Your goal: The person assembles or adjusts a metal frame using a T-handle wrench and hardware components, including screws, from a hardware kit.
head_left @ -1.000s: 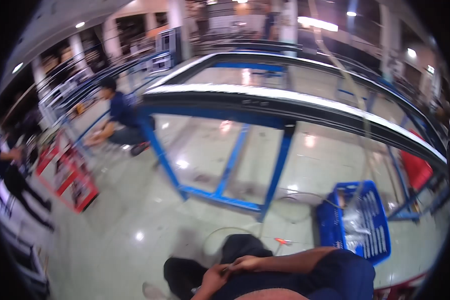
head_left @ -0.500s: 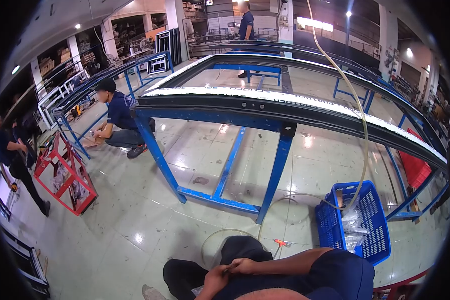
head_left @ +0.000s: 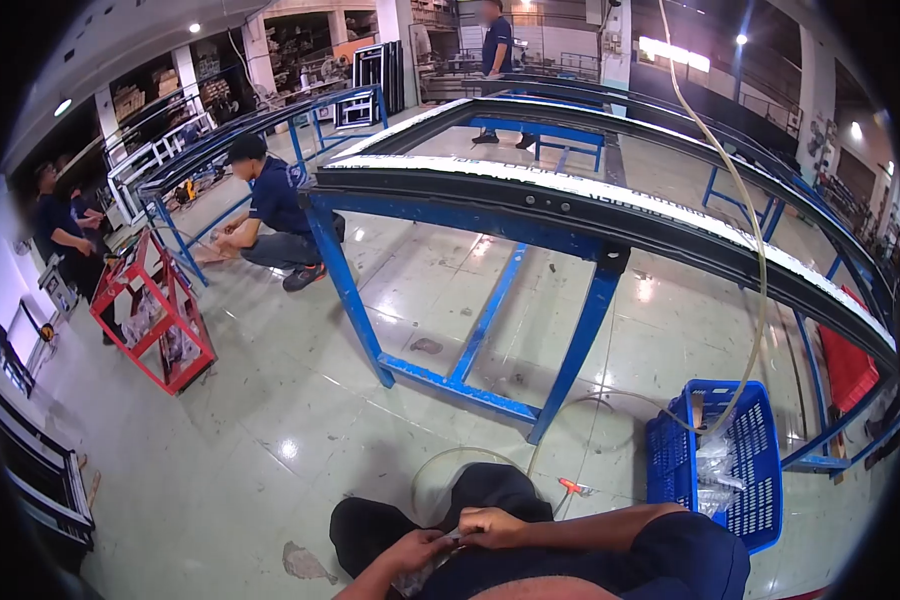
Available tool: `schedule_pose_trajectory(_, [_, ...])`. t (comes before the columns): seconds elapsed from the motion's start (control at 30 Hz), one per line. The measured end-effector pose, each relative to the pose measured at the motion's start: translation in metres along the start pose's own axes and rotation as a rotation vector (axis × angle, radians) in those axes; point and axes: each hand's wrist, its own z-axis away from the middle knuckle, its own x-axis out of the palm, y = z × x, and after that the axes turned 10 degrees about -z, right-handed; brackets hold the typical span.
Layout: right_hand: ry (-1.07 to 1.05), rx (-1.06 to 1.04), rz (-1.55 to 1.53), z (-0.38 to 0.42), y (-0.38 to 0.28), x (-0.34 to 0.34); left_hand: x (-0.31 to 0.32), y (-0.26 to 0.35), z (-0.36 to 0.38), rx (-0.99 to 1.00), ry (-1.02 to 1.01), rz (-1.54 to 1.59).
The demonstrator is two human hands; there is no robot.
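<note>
Low in the view, above my lap, my left hand and my right hand meet with their fingers pinched together. A small thing sits between the fingertips, too small and covered to name. Both hands are closed around it. Dark trousers show just beyond them. An orange-handled tool lies on the floor ahead and to the right of my hands. Beside it, a pale hose loops over the tiles.
A blue metal stand carries a long black frame with white printed tape. At right is a blue plastic basket with clear bags inside. A red cart and a crouching person are at left; other people stand farther back.
My view has turned left, shifting the surroundings rightward. My left hand has moved slightly left and up against the right one, and the fingers remain pinched together.
</note>
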Motion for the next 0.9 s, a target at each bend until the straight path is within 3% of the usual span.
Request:
schedule_pose_trajectory(0.17, [-0.121, -0.076, 0.083, -0.003, -0.010, -0.010, -0.001, -0.015, -0.007, 0.083, -0.059, 0.060])
schedule_pose_trajectory(0.37, [-0.165, 0.124, 0.393, -0.017, -0.021, -0.020, 0.007, -0.026, -0.011, 0.066, 0.042, 0.229])
schedule_pose_trajectory(0.43, [-0.228, -0.048, 0.511, -0.021, -0.013, -0.020, 0.011, -0.022, -0.011, 0.057, 0.073, 0.150])
schedule_pose_trajectory(0.67, [-0.488, -0.080, 0.549, -0.033, 0.003, -0.030, 0.021, 0.000, -0.003, -0.034, 0.184, 0.044])
schedule_pose_trajectory(0.73, [-0.518, -0.242, 0.540, -0.032, 0.012, -0.032, 0.023, 0.002, -0.001, -0.015, 0.217, 0.059])
schedule_pose_trajectory(0.9, [-0.580, -0.319, 0.528, -0.038, 0.000, -0.042, 0.019, 0.010, 0.002, 0.000, 0.211, 0.047])
